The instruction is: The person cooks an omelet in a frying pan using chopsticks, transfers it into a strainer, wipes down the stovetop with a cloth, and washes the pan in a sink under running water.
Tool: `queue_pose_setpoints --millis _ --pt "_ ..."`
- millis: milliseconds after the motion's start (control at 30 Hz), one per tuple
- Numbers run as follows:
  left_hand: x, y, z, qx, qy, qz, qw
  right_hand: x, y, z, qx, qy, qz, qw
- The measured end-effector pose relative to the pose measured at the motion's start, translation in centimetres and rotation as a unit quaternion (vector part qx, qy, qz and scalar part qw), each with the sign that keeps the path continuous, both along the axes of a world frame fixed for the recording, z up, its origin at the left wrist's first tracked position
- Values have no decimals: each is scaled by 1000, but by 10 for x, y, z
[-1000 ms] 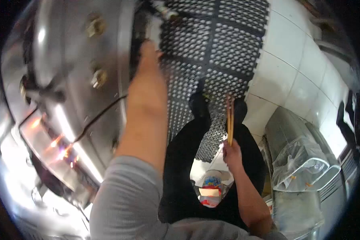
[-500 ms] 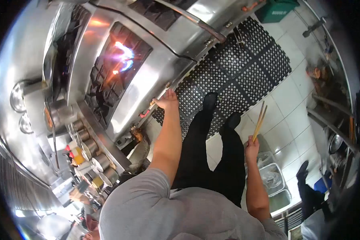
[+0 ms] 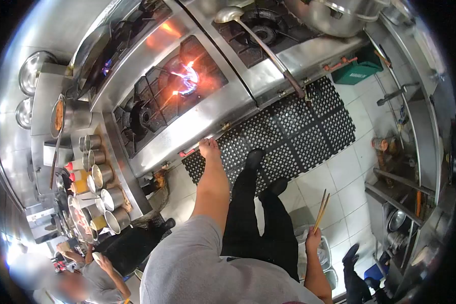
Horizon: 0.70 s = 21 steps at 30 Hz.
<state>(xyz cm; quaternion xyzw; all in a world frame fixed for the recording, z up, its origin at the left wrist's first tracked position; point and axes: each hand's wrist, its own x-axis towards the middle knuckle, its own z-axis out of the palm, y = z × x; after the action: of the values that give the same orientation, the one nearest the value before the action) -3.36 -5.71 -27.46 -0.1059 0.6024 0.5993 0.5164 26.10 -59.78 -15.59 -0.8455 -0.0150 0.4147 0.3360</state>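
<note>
My left hand (image 3: 209, 147) is stretched toward the front edge of the steel stove (image 3: 187, 119), next to a red handle (image 3: 187, 152); its fingers look curled, and what they may hold is hidden. Low at the right, my right hand (image 3: 313, 239) is closed round a pair of wooden chopsticks (image 3: 321, 213) that point away from me. A flame (image 3: 188, 80) burns on the middle burner. Across the stove's right part lies a long-handled ladle (image 3: 261, 45), its handle sticking out past the front edge.
Metal pots (image 3: 102, 175) and bottles stand on the left counter. Below them a co-worker (image 3: 104, 278) stands. A black perforated mat (image 3: 289, 137) covers the floor. A green bin (image 3: 357, 68) is at the upper right, steel shelving (image 3: 390, 202) at the right. Another person's legs (image 3: 354, 278) show lower right.
The view has swung toward the stove, bringing the ladle, large pot and co-worker into sight. My left hand's fingers, spread before, are now curled. The chopsticks stay in my right hand.
</note>
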Motion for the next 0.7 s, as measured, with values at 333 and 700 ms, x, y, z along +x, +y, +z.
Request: queue_pose_setpoints --millis 333,700 --pt "1 1 9 -42 20 7 999 22 43 21 1 -76 170 983" --pt "2 -1 32 -66 -35 0 997 16 206 89 20 -51 293 955"
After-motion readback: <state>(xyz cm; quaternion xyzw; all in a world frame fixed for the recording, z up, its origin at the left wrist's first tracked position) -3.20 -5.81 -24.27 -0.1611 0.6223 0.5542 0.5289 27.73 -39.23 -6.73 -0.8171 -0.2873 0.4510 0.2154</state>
